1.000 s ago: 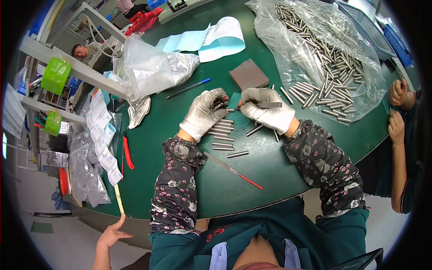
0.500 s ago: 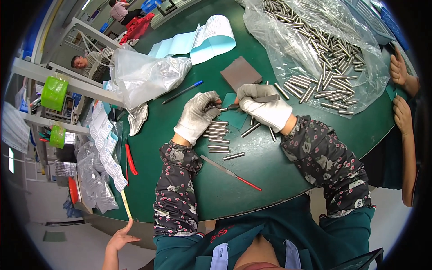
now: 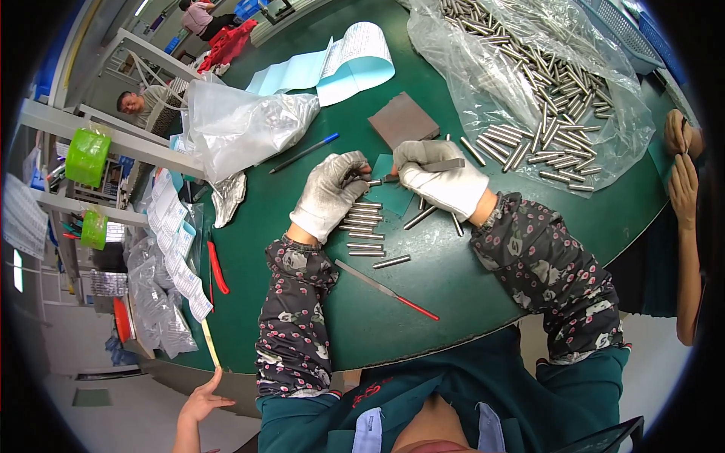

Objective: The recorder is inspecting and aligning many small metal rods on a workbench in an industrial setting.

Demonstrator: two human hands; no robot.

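Observation:
My left hand [image 3: 330, 195], in a white glove smudged grey, is closed on a short steel pin [image 3: 374, 183] whose end points toward the right hand. Also gloved, my right hand [image 3: 444, 181] grips a flat grey bar [image 3: 444, 164]. A dark tip [image 3: 390, 178] juts from its fingers close to the pin's end; whether it belongs to the bar is hidden. Below the left hand lies a row of steel pins [image 3: 365, 233], with one loose pin [image 3: 392, 262] nearer me. Several more pins [image 3: 420, 217] lie under the right hand, by a green sheet [image 3: 390, 200].
A clear plastic bag [image 3: 483, 113] heaped with steel pins covers the far right. Around lie a brown square sheet [image 3: 403, 121], a pen [image 3: 303, 154], a red-handled file [image 3: 387, 289], and red-handled pliers [image 3: 217, 268]. Another person's hands [image 3: 683, 174] work at the right edge.
My hands stay almost in place, the right one slightly farther left. The other person's hands at the right edge have moved closer together.

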